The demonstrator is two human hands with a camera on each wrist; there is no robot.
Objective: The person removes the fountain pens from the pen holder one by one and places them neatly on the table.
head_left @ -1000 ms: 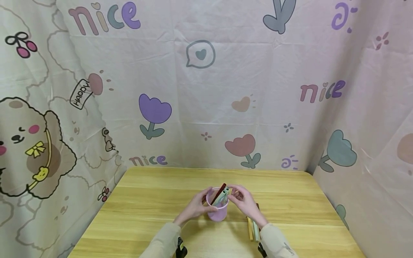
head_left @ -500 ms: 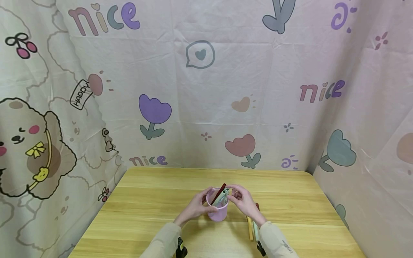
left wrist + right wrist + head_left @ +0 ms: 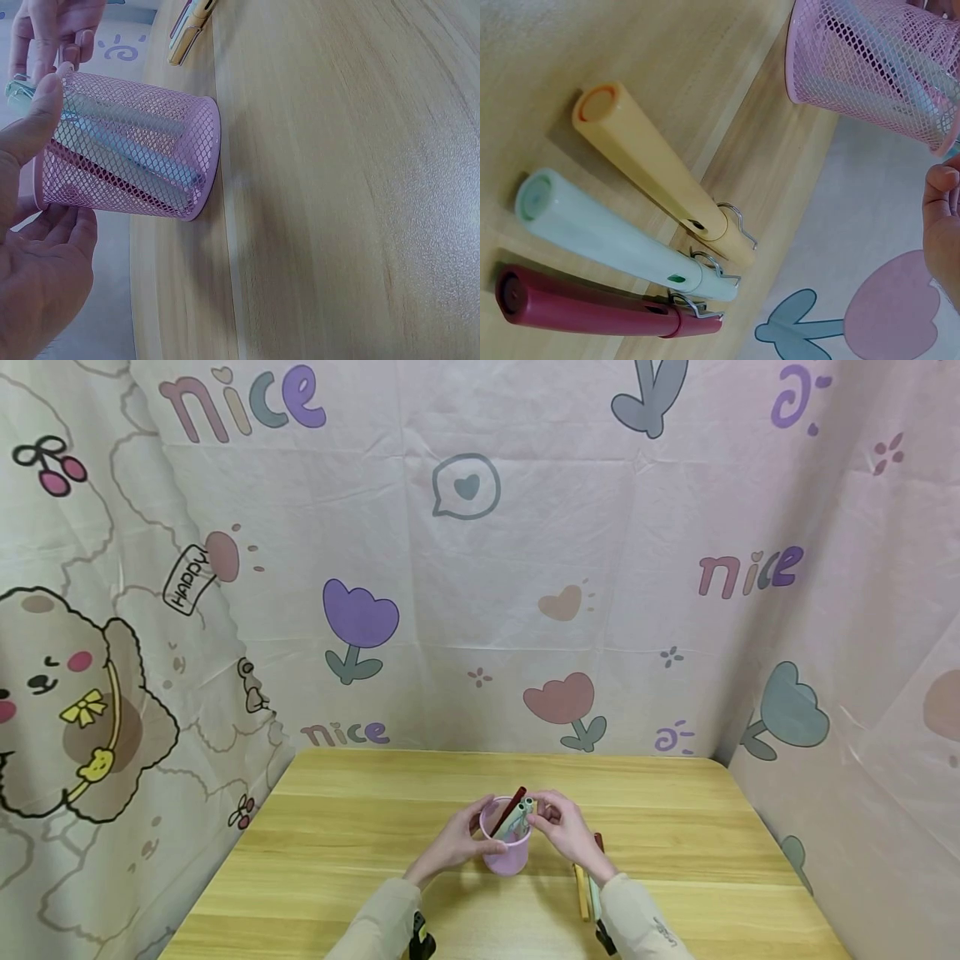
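A pink mesh pen holder (image 3: 506, 860) stands on the wooden table, with my left hand (image 3: 453, 839) gripping it near the rim, thumb on the near side and fingers round the far side. Several capped pens lean inside, among them a dark red pen (image 3: 510, 810) and light green pens (image 3: 512, 820). At the rim's right side, my right hand (image 3: 567, 828) pinches a pen's upper end between thumb and fingers; the fingers partly hide which one. Beneath my right forearm lie a yellow pen (image 3: 656, 169), a mint green pen (image 3: 622, 244) and a dark red pen (image 3: 592, 304).
The wooden table (image 3: 360, 827) reaches back to a printed cloth backdrop (image 3: 480, 577). More cloth hangs at the left and right sides. The loose pens lie side by side, right of the pen holder.
Both hands stay almost in place at the pen holder. My right fingers shift slightly, and a yellowish strip now shows beside them at the rim.
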